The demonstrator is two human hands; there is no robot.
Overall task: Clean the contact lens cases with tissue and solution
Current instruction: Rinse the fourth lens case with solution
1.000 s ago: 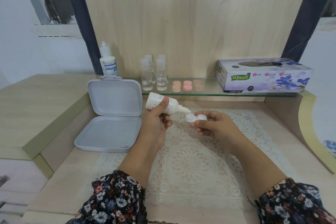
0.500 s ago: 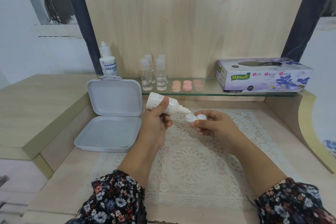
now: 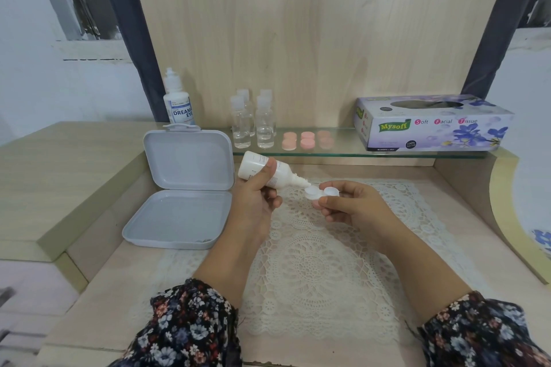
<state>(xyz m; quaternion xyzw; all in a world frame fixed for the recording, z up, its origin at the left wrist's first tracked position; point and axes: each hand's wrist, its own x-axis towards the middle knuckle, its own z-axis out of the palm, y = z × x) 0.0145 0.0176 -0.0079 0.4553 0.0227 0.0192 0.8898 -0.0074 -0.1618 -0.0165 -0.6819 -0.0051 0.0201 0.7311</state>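
left hand (image 3: 256, 197): it grips a small white bottle (image 3: 262, 169), with the thumb pressed on its side.
right hand (image 3: 354, 205): it pinches the lens case (image 3: 320, 192) by its near edge and holds it up over the lace mat (image 3: 313, 271).
where the case is: in the air, above the mat, right under the bottle tip. both little cups are open and face up.
which way the bottle points: it lies tipped over, long way going left to right, with the tip down and to the right, just at the left cup.
which way the case lies: its long way goes left to right, near flat.
how the case will handle: i think it is tiny, light and hard. it may get wet and slippery, so hold it by the edge, not over the cups.
how the bottle will handle: i think it is soft and squeezy, and light. hold it round the middle and press gently.
tissues: the tissue box (image 3: 432, 122) sits on the glass shelf (image 3: 328, 149), well away from the hands.
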